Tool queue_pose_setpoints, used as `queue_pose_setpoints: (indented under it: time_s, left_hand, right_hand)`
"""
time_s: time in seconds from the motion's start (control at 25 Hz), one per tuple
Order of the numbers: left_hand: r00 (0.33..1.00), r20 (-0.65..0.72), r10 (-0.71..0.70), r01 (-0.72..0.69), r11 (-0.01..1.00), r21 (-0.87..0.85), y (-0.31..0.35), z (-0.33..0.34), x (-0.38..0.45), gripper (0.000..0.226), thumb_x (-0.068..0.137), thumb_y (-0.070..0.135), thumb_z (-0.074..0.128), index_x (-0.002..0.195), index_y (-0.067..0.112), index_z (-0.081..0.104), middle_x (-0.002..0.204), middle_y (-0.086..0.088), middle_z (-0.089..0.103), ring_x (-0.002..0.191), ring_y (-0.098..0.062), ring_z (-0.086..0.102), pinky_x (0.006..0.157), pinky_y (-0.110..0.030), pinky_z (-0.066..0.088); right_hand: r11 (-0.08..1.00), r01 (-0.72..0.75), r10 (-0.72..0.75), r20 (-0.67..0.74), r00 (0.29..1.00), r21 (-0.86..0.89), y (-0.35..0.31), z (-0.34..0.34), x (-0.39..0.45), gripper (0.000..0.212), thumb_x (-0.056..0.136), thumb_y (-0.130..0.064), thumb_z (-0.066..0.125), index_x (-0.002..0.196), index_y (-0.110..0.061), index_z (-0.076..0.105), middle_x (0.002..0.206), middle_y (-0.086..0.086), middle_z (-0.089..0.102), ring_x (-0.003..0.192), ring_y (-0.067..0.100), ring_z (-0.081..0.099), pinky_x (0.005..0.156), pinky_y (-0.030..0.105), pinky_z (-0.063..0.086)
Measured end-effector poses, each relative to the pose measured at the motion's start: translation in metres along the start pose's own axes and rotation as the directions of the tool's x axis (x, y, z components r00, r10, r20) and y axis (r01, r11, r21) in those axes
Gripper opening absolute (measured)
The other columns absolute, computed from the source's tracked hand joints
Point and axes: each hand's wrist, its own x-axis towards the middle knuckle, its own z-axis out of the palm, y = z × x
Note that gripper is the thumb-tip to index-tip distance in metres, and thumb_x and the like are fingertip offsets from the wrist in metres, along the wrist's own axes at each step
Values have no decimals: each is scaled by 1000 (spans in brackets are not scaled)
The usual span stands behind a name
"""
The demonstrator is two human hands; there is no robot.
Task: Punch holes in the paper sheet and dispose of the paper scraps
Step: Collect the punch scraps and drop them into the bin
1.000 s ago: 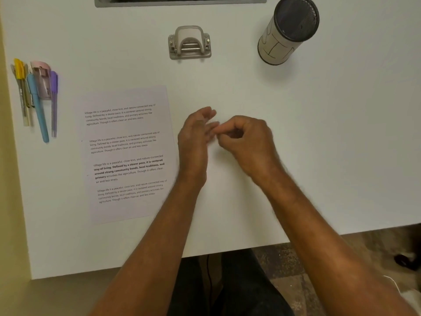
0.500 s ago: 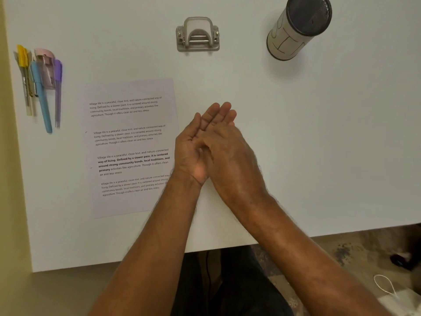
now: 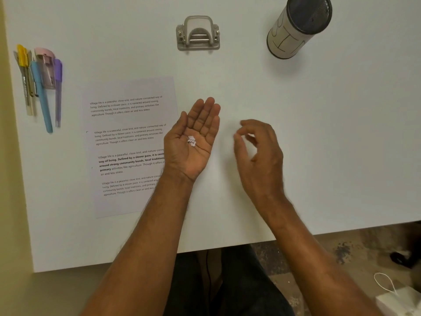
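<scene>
In left palm (image 3: 193, 137): small white scraps (image 3: 191, 141) (clustered).

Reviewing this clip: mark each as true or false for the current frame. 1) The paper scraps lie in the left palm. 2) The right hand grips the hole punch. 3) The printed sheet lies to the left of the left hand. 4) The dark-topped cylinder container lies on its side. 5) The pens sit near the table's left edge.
1) True: the paper scraps rest in the upturned palm of the left hand.
2) False: the right hand hovers over the table, loosely curled, holding nothing; the hole punch stands apart at the far side.
3) True: the printed sheet lies there.
4) False: the cylinder container stands upright.
5) True: the pens sit there.
</scene>
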Motion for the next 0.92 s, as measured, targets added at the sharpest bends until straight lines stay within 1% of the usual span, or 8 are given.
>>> queue_pose_setpoints:
  time_s: [0.16,0.24,0.32,0.52,0.64,0.76,0.84,0.92]
  left_hand:
    - [1000,-10,16,-16,1000,-22,8,-3,-2,49,111,25,34,113,-4,74,125,-21,71,114,-35,72,94,-42,61]
    - [1000,2,23,-23,999,-26,11,-5,-1,49,112,25,33,114,-4,73,125,-22,71,115,-35,71,95,-42,60]
    - [1000,1,28,-28,999,-28,15,-6,-1,50,112,25,32,114,-4,73,125,-22,71,115,-35,71,96,-42,60]
    - [999,4,41,-40,999,-27,18,-5,0,50,112,25,32,114,-5,73,125,-22,71,114,-35,71,95,-43,61]
    - [999,0,43,-43,999,-20,20,-3,-1,50,112,25,33,114,-4,73,125,-22,71,114,-35,71,94,-43,61]
    - [999,-7,41,-41,999,-14,22,-3,1,50,112,25,33,113,-4,74,125,-22,71,115,-34,71,96,-42,60]
    - [999,-6,40,-40,999,-17,23,-3,2,50,112,25,33,113,-4,74,125,-22,71,114,-34,71,96,-42,60]
    - [999,-13,36,-36,999,-15,23,-3,2,50,112,24,33,113,-4,74,125,-22,71,114,-35,71,96,-43,60]
  right_hand:
    - [920,-86,127,82,989,-382,39,11,-21,69,107,-38,49,164,-9,23,173,9,21,161,23,16,131,39,19]
    - [866,-23,106,140,984,-499,45,28,-23,78,107,-48,40,165,-4,10,174,14,8,163,28,4,132,42,7]
    - [874,13,77,165,983,-485,37,42,-11,79,107,-48,38,165,-1,11,174,17,8,162,30,3,132,43,5]
    - [857,217,-74,305,949,-468,27,60,29,64,110,-34,37,163,-1,21,172,19,17,161,32,12,132,45,12]
    - [821,372,-198,395,897,-434,35,38,21,52,108,-4,44,159,2,33,167,20,31,157,34,26,129,47,25]
    - [851,363,-150,486,861,-380,32,8,13,54,102,6,41,156,1,41,163,18,40,152,33,35,125,44,31]
    - [844,342,-84,528,845,-413,27,-2,17,51,100,3,37,148,0,51,151,19,51,139,37,47,112,50,44]
    - [791,398,-105,538,837,-465,25,-5,25,40,93,8,44,126,0,64,123,16,60,111,34,56,86,50,57]
